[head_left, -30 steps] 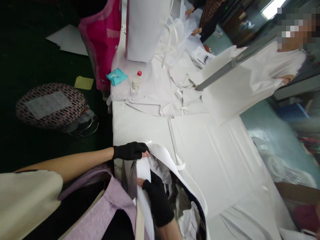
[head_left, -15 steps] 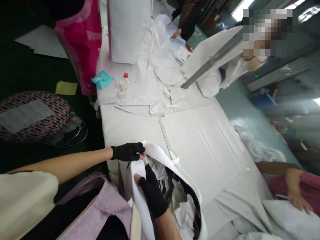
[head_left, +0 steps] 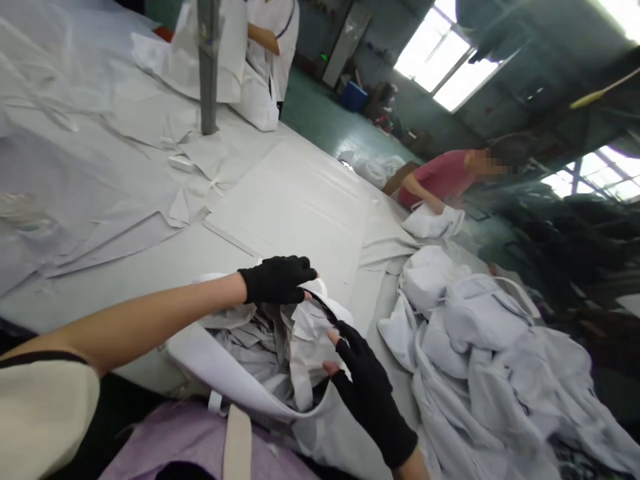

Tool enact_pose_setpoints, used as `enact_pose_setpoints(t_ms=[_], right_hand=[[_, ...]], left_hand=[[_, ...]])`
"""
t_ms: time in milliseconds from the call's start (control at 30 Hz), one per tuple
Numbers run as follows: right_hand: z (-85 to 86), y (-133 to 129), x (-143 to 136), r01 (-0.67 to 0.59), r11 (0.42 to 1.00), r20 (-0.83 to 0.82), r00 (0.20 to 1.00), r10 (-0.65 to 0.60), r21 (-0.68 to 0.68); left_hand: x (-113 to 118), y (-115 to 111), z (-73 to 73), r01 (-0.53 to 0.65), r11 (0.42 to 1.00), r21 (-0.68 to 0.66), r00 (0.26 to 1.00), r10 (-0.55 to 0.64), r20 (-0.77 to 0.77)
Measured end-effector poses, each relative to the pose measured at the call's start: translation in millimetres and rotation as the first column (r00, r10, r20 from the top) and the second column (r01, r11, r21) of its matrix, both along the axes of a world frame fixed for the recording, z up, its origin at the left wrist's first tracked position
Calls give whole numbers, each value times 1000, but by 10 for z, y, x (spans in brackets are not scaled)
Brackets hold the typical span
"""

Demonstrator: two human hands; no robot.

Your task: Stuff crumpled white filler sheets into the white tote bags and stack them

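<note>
In front of me a white bag (head_left: 240,377) lies with its mouth open, crumpled white paper or cloth (head_left: 310,340) stuffed inside. My left hand (head_left: 280,280), in a black fingerless glove, is closed on the far rim, thumb and fingers pinching the edge beside a dark zipper strip. At the right side of the mouth is my right hand (head_left: 373,393), gloved the same way. Its thumb and fingers are apart and point at the opening, and nothing shows between them. Part of the right rim is hidden behind this hand.
A heap of white bags (head_left: 480,347) lies on the right. White sheets (head_left: 125,180) cover the table's left side. A metal post (head_left: 207,73) rises at the back. One person in red (head_left: 443,177) handles white material; another person (head_left: 283,40) stands behind the post.
My view has swung right, bringing the bag heap into sight. The bag's mouth has turned. My right hand has let go of the near rim and moved to the right side; my left is on the far rim.
</note>
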State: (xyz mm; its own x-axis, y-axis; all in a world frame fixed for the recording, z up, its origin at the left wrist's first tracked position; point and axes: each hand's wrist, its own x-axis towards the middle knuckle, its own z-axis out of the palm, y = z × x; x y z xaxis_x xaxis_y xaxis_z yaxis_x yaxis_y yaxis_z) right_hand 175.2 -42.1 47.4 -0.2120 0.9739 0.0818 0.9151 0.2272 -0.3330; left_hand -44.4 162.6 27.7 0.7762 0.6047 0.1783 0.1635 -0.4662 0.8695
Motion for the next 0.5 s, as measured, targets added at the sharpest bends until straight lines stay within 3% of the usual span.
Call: enact_pose_setpoints(t_ms=[67,167,267,333,400,500], right_hand=[[-240,-79,-3,-51,994,-4,999,51,-92],[-691,-27,-298,-48,980,58,997,60,-196],[-1138,161,-633,35,988,94,995,-21,-151],[-1300,248,-738,66,993,49,997,-62,-99],[-1262,233,-713,72,992,-22,997,-75,-100],[-869,8,-487,-18,986,-254,967,-24,-164]], left_hand=[[330,56,-128,16,998,-64,999,-18,-34],[667,11,-364,81,997,-12,989,-82,-123],[720,-250,-604,158,983,88,965,-135,-225],[615,-496,-732,176,969,171,959,-130,-251],[468,-720,-808,199,945,258,951,-122,-283],[310,-909,-810,239,916,323,935,-128,-330]])
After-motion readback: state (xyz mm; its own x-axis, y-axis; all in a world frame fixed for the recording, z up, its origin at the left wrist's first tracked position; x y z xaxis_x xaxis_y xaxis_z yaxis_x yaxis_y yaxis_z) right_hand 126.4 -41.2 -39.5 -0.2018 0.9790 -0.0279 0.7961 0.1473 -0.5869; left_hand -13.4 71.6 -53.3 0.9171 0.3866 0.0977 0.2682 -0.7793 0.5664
